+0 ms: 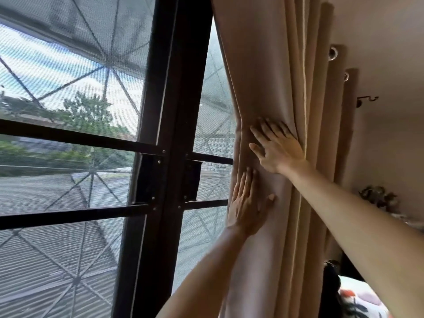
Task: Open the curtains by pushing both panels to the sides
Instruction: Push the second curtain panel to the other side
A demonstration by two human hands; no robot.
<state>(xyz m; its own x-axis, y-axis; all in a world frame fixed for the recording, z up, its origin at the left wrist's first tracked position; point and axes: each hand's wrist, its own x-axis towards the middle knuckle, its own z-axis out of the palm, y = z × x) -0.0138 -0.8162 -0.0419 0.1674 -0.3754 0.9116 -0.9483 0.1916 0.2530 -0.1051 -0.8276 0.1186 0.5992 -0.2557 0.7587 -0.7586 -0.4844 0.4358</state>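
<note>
A beige curtain panel (pixel 270 65) hangs bunched in folds at the right side of the window. My right hand (pixel 278 149) lies flat on the fabric with fingers spread, pressing into its leading edge. My left hand (pixel 246 206) rests flat on the same panel just below, fingers together and pointing up. Neither hand grips the cloth. Metal eyelets (pixel 333 53) show at the top of the folds. No other curtain panel is in view.
A dark-framed window (pixel 169 125) with horizontal bars and a mesh screen fills the left. A curtain rod bracket (pixel 367 101) sticks out of the right wall. A dried plant (pixel 378 198) and floral fabric (pixel 360 301) sit at the lower right.
</note>
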